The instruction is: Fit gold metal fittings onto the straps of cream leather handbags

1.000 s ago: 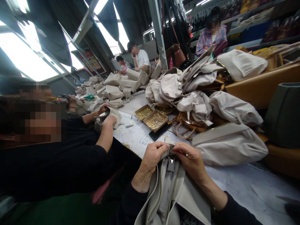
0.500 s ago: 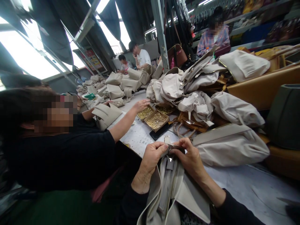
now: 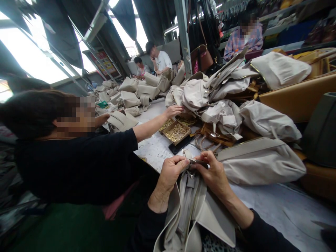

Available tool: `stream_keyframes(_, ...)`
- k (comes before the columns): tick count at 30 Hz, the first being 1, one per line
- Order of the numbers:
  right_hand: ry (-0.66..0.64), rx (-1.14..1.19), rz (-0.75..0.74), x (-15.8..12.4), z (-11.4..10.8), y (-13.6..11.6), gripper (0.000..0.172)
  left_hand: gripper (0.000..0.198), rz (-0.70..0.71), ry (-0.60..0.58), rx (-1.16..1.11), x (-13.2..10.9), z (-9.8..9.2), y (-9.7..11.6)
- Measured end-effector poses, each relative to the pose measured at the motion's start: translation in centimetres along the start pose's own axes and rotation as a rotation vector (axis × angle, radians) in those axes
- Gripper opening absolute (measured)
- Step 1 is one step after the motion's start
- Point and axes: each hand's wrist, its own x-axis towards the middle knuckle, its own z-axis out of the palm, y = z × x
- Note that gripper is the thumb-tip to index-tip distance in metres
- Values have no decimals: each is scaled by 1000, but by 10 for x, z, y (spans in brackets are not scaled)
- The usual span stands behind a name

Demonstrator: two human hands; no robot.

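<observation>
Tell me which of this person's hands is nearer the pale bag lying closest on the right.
Right. The right hand is just left of that pale bag; the left hand is farther left, beyond the right hand.

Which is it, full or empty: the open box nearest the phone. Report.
Not empty: small gold-coloured pieces cover most of the floor of the box. How deep they lie, I cannot tell.

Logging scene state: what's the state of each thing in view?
Left hand: pinching strap
Right hand: pinching strap
Bag below hands: outer panels splayed
Front box: open, holding gold-coloured pieces
Black phone: lying flat
Pale bags: heaped
Co-worker's hand: extended, near pale bags
</observation>
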Motion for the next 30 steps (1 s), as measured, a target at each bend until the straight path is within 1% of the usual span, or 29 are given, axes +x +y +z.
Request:
stream_keyframes(2, -14, -26, -34, 0, 0, 3, 19, 32, 12, 23, 6, 0, 2, 0)
stream_keyframes(5, -37, -77, -88, 2, -2, 9, 17, 32, 17, 87, 9, 4, 4, -3)
stream_keyframes(8, -67, -137, -167, 5, -5, 11, 19, 33, 8, 140, 9, 9, 5, -7)
stream_keyframes(12, -121, -297, -330, 7, -10, 8, 15, 33, 17, 156, 42, 17, 6, -12)
stream_keyframes(14, -125, -379, -380, 8, -10, 4, 18, 33, 22, 157, 56, 18, 7, -12)
stream_keyframes(16, -117, -420, -421, 9, -9, 1, 17, 32, 32, 164, 65, 18, 8, -10)
stream_keyframes(19, -97, -416, -462, 10, -8, -3, 13, 32, 55, 183, 74, 18, 9, -9)
stream_keyframes(23, -15, -365, -546, 6, -11, -1, 19, 28, 67, 186, 89, 18, 7, -8)
stream_keyframes(25, 15, -358, -579, 1, -14, 3, 22, 24, 94, 184, 118, 17, 6, -8)
stream_keyframes(30, -39, -348, -632, -8, -18, 5, 31, 20, 175, 143, 263, 13, 1, 2)
